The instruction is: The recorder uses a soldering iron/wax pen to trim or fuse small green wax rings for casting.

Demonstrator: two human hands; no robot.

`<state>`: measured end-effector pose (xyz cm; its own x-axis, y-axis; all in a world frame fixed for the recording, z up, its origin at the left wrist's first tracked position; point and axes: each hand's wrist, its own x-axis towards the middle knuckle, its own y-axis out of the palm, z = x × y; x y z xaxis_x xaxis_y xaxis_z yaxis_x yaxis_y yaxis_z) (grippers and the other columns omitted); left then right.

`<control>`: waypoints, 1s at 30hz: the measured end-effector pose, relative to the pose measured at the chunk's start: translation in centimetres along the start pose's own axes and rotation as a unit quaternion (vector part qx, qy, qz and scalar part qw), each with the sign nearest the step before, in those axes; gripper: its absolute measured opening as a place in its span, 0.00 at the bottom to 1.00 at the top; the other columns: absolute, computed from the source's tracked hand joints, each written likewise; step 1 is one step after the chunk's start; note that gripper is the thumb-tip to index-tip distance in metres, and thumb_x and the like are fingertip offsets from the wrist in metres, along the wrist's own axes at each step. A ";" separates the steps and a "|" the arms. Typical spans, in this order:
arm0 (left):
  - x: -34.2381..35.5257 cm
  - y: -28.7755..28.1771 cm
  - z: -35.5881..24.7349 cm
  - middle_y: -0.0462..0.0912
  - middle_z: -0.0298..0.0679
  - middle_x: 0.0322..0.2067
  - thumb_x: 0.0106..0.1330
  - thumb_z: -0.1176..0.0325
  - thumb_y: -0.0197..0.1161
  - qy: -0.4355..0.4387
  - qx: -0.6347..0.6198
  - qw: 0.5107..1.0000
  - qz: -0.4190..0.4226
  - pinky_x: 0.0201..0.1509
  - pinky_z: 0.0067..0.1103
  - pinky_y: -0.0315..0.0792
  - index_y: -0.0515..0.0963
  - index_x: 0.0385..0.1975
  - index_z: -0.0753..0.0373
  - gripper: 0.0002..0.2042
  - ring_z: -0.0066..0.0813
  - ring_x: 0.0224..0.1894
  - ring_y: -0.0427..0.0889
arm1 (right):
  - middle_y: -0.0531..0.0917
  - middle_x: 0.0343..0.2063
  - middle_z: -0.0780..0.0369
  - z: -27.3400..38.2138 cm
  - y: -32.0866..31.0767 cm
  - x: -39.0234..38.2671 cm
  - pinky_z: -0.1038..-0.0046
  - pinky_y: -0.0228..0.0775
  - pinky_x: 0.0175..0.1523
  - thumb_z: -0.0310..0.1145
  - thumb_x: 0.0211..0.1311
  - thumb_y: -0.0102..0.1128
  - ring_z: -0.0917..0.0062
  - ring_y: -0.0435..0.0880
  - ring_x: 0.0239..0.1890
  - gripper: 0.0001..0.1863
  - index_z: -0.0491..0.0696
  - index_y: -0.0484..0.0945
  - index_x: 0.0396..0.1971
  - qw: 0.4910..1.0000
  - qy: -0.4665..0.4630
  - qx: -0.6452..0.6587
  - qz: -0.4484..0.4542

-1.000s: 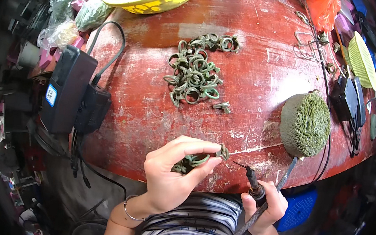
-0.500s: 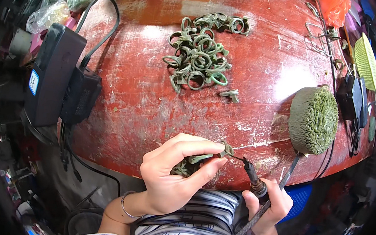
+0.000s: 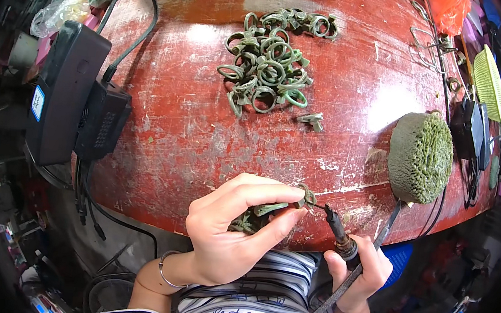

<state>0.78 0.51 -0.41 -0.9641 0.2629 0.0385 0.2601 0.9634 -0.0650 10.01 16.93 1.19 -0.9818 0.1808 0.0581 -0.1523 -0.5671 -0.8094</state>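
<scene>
My left hand (image 3: 237, 228) pinches a small dull-green ring (image 3: 305, 194) between thumb and forefinger. More green rings (image 3: 248, 221) show under its curled fingers, partly hidden. My right hand (image 3: 368, 270) is closed round a dark pen-like tool (image 3: 337, 228) with a brownish collar. The tool's thin needle tip meets the right side of the pinched ring. A long grey textured strip (image 3: 341, 293) crosses my right hand; whether it is a cord or a file I cannot tell. Farther up the red table (image 3: 174, 131) lies a pile of similar rings (image 3: 272, 56), with a loose one (image 3: 310, 121) below it.
A thick green block (image 3: 419, 158) with a rough face stands at the right. Black power adapters (image 3: 67, 90) with cables occupy the left side. At the right edge are another black adapter (image 3: 470, 132), bent wire (image 3: 426, 50) and a pale yellow basket (image 3: 490, 83).
The view has shifted slightly, and the pinched ring looks a little turned. Both hands keep nearly the same hold, with the needle tip still at the ring.
</scene>
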 end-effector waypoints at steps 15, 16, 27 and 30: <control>0.0 -0.1 0.1 0.77 0.43 0.32 0.51 0.84 0.62 -0.006 -0.005 1.000 0.001 0.19 0.10 0.67 0.75 0.33 0.70 0.09 0.14 0.19 0.74 | 0.75 0.15 0.60 -0.1 -0.1 -0.2 0.77 0.66 0.21 0.37 0.41 0.71 0.72 0.76 0.15 0.17 0.41 0.76 0.26 0.998 0.033 0.051 0.003; 0.0 -0.1 0.2 0.77 0.43 0.32 0.51 0.84 0.62 -0.001 -0.006 1.000 0.002 0.19 0.10 0.66 0.75 0.33 0.70 0.09 0.14 0.19 0.73 | 0.75 0.15 0.60 -0.1 -0.1 -0.3 0.77 0.66 0.21 0.37 0.41 0.71 0.72 0.76 0.15 0.17 0.41 0.76 0.26 0.998 0.037 0.052 0.003; 0.0 -0.1 -0.1 0.77 0.43 0.32 0.51 0.84 0.62 -0.007 -0.005 1.000 0.000 0.18 0.10 0.65 0.75 0.33 0.70 0.09 0.14 0.18 0.72 | 0.75 0.15 0.60 0.0 -0.1 0.0 0.76 0.65 0.21 0.37 0.40 0.71 0.71 0.76 0.15 0.17 0.42 0.76 0.26 0.999 0.037 0.032 0.013; 0.0 -0.2 0.0 0.77 0.44 0.32 0.51 0.84 0.62 -0.010 -0.003 1.000 -0.001 0.18 0.10 0.65 0.75 0.33 0.70 0.09 0.14 0.19 0.73 | 0.74 0.14 0.61 -0.1 0.0 -0.2 0.76 0.64 0.20 0.37 0.41 0.71 0.71 0.75 0.14 0.17 0.42 0.76 0.26 0.998 0.037 0.043 0.007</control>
<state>0.73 0.36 -0.37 -0.9655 0.2597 0.0193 0.2582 0.9643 -0.0587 10.23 17.03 1.14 -0.9735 0.2286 0.0009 -0.1502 -0.6365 -0.7565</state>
